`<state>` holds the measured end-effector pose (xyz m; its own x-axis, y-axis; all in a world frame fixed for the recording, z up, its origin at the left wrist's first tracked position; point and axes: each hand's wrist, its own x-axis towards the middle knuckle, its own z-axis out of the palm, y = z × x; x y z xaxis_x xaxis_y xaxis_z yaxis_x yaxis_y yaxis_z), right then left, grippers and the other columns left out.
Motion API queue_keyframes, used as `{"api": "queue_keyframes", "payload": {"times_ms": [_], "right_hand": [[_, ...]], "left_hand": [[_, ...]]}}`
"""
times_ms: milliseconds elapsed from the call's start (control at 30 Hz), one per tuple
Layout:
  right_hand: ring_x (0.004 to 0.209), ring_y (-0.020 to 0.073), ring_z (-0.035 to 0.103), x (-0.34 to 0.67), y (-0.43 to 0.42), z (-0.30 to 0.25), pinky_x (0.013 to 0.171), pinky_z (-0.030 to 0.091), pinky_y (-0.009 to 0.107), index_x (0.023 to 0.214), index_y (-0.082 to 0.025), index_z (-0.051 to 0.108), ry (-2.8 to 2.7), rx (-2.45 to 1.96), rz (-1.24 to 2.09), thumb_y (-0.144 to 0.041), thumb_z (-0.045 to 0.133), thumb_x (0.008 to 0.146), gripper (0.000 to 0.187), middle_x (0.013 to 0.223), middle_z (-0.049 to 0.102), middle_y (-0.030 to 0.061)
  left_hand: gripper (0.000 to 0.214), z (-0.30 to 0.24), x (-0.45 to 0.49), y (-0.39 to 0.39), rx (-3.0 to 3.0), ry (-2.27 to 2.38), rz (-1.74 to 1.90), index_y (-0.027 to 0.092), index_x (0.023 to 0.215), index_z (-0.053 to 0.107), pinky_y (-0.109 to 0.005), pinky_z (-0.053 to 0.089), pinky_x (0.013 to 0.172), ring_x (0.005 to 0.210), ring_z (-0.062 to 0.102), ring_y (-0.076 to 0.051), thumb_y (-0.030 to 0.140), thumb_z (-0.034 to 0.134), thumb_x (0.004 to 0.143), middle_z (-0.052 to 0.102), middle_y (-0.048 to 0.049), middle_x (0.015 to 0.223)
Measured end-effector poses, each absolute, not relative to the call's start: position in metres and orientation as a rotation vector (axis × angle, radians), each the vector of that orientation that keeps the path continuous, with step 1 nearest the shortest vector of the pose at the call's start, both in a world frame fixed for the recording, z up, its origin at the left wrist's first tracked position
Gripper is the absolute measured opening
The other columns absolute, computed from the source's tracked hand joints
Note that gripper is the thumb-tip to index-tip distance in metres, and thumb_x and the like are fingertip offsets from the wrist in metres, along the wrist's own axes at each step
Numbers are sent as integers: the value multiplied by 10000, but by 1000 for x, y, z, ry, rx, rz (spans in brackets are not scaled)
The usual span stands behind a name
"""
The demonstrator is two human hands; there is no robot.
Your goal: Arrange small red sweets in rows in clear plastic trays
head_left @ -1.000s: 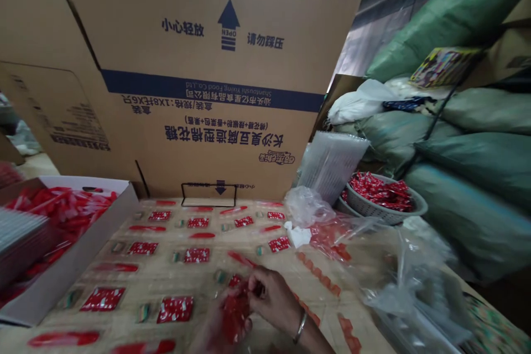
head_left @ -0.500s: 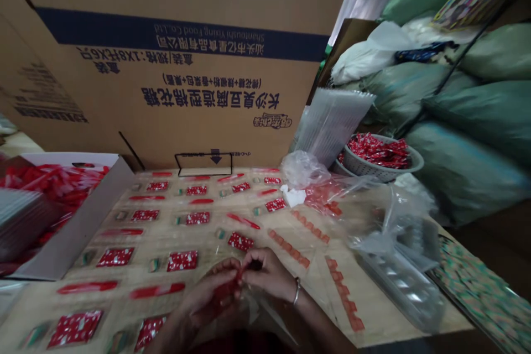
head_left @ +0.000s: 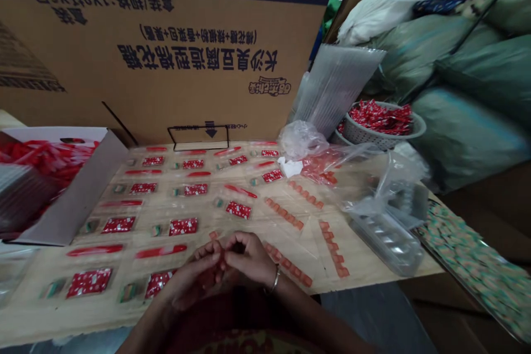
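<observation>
over the wooden surface (head_left: 309, 249), left hand (head_left: 193, 279) and right hand (head_left: 249, 259) hold a narrow grip, pinching a small red strip (head_left: 219, 265) near rows of red sachets (head_left: 182, 227).

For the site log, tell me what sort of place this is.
Probably a small food-packing workshop or storeroom. A printed food-company carton stands behind the board, rows of red sachets are laid out on it, and a basket holds more, with stuffed green sacks piled alongside.
</observation>
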<state>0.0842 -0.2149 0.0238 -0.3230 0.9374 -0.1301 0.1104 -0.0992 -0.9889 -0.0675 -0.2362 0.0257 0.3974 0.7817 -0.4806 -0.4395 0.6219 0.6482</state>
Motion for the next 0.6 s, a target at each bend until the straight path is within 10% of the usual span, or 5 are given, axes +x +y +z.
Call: {"api": "queue_keyframes", "payload": {"times_ms": [333,600], "right_hand": [[633,95,544,103,-161,75,608,437,218,806,-177,616,-1644,-970,1048,-189,574,707,108,726,587,-25],[506,94,529,95,-201,43,525,426,217,747,-184,520,-1316,-910,1535,-302,643,713,174,568,542,-61]], "left_hand": [[171,83,-44,-171,692,849,861,118,654,583,-136,198,339,427,503,-58,238,632,765,573,4,551],[126,54,-45,-216,296,878,885,119,703,612,-135,276,361,427,484,-50,213,597,785,586,-3,551]]}}
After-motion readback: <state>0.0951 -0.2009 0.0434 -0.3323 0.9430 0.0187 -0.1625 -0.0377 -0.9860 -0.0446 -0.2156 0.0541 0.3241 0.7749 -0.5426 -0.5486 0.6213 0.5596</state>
